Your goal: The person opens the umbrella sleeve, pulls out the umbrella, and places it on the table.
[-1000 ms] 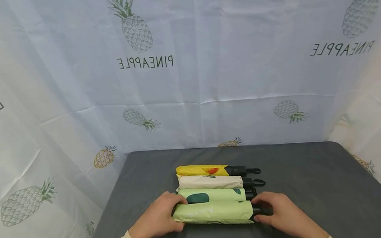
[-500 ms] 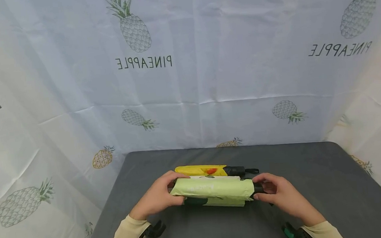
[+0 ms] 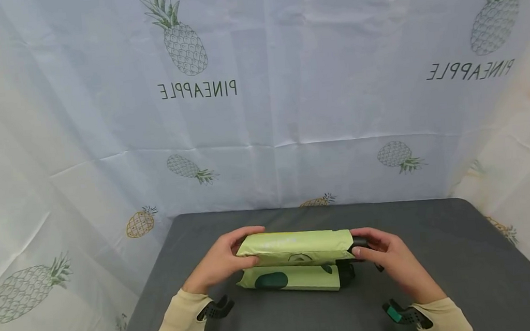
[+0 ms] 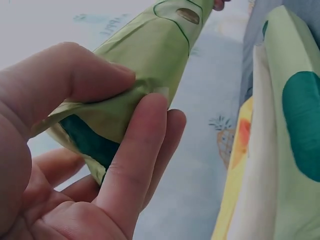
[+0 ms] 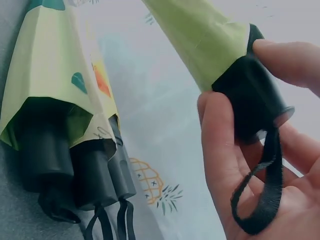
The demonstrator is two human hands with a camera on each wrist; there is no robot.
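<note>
A folded umbrella in a light green avocado-print sleeve (image 3: 295,247) is raised crosswise between both hands. My left hand (image 3: 221,262) pinches the sleeve's end between thumb and fingers, seen close in the left wrist view. At the other end, my right hand (image 3: 391,254) grips the black handle (image 5: 252,100), whose wrist strap (image 5: 270,195) hangs down in a loop. Below it on the table lies a second green umbrella (image 3: 302,278) with a dark green patch. A cream umbrella (image 4: 260,165) and a yellow umbrella (image 4: 232,185) lie beside that one, mostly hidden in the head view.
The dark grey table (image 3: 277,320) has a pineapple-print curtain (image 3: 270,108) behind it and along its sides. Black bands sit on both wrists, the right one (image 3: 405,314) with a green patch. Beige sleeves (image 3: 175,328) cover the forearms.
Both hands have lifted the front green umbrella off the table and carried it away from me, over the other umbrellas. It now hides the cream one and nearly all of the yellow one.
</note>
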